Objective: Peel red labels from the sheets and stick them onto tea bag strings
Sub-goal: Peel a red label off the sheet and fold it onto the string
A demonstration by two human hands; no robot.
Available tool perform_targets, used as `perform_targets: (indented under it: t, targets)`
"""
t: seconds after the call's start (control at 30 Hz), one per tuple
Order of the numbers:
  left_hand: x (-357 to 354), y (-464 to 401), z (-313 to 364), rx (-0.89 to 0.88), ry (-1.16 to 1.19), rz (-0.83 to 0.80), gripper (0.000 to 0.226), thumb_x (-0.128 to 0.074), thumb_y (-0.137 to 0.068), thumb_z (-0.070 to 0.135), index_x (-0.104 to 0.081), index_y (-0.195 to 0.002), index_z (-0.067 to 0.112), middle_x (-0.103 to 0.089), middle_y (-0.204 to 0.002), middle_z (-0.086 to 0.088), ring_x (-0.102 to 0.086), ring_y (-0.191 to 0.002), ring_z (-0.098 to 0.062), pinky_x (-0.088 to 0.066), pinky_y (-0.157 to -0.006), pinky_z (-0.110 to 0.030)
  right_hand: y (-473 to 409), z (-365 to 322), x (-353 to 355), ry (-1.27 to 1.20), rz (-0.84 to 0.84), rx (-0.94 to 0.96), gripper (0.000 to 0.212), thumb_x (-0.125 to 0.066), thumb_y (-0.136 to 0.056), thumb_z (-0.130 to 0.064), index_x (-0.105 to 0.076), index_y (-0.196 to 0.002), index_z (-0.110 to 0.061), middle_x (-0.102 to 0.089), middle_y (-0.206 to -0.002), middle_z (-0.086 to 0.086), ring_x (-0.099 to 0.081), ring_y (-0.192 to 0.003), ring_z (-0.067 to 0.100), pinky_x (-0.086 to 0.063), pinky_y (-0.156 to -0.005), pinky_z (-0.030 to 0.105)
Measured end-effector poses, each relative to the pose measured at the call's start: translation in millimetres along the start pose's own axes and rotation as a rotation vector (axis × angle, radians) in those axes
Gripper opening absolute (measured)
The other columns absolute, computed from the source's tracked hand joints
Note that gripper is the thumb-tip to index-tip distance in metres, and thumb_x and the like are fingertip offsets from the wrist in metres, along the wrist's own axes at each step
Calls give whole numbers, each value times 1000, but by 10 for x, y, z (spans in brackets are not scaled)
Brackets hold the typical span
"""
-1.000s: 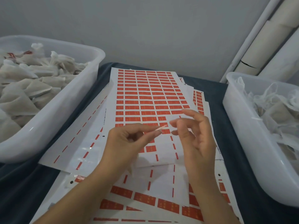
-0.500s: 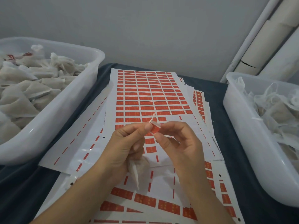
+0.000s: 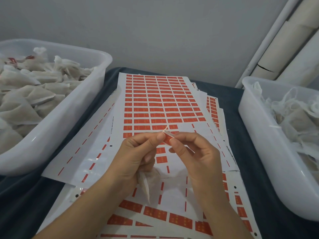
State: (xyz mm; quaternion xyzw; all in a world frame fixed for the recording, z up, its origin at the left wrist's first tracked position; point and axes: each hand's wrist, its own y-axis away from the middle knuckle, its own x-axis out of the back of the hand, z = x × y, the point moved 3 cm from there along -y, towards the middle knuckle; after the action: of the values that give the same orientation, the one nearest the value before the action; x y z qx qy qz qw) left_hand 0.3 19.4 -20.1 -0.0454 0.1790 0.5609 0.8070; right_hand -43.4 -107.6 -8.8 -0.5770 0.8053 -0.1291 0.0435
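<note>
A dark-clothed tabletop (image 3: pixel 241 128) against a grey wall carries two white tubs (image 3: pixel 57 128) of tea bags at its left and right edges, label sheets (image 3: pixel 155 100) between. Over the sheets, the left hand (image 3: pixel 136 157) pinches the string (image 3: pixel 166 129) with a tea bag (image 3: pixel 148 181) tucked in its grip. The right hand (image 3: pixel 195 156) pinches one red label (image 3: pixel 167 139) against that string.

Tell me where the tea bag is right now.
The tea bag hangs low in the head view's centre, below the left hand, over the label sheets.
</note>
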Motion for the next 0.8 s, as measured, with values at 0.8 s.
perform_targets:
  t: [0.8]
  targets:
    - [2, 18, -11, -82, -56, 43, 19, -67, -55, 41, -65, -51, 22, -43, -41, 4, -34, -38, -6, -33, -39, -15, 31, 61, -112, -76, -32, -15, 41, -66, -67, -32, -49, -105, -30, -69, -83, -15, -68, -81, 8, -52, -70, 12]
